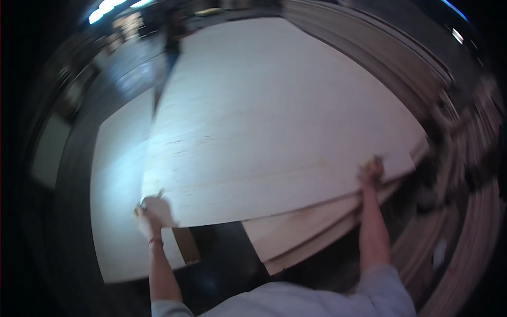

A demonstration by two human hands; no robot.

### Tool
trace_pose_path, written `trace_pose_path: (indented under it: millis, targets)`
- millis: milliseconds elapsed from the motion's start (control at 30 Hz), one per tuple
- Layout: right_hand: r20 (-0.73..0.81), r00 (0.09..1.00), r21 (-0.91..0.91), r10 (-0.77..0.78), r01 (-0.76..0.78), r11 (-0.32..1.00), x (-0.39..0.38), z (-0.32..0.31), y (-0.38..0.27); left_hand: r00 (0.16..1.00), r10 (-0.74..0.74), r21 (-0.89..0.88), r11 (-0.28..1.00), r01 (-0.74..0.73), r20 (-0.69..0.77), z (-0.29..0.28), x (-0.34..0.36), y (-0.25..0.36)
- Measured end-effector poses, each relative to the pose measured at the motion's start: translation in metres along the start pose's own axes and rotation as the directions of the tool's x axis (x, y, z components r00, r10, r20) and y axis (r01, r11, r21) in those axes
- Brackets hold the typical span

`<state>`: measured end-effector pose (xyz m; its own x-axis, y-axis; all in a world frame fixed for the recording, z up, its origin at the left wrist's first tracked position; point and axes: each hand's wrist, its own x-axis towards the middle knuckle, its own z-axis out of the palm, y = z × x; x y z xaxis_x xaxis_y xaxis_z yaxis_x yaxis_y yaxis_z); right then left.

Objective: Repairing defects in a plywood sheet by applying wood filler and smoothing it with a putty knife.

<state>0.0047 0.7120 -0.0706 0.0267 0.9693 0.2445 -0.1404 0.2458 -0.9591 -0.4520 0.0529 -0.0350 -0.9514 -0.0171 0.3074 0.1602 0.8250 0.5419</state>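
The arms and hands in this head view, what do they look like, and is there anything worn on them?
They are a person's. The left hand and right hand are bare, though motion blur hides finer detail. A thin reddish band circles the left wrist. Both forearms are uncovered below pale greyish short sleeves. I see no cables.
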Motion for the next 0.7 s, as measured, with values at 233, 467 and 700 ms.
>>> trace_pose_path:
  millis: [233, 467, 700]
  targets:
    - [0.174, 0.980, -0.071, 0.101, -0.090, 0.993, -0.030, 0.024, -0.037, 0.984, 0.037, 0.208, 0.975, -0.074, 0.174, 0.019, 0.056, -0.082]
    - [0.178, 0.962, 0.152, 0.208, -0.236, 0.960, 0.016, 0.010, -0.050, 0.989, 0.028, 0.088, 0.995, -0.041, 0.144, 0.036, 0.022, -0.141]
    - [-0.367, 0.905, -0.124, 0.214, -0.276, 0.953, 0.175, -0.029, -0.041, 0.985, 0.171, 0.219, 0.963, -0.160, -0.035, 0.000, -0.038, -0.225]
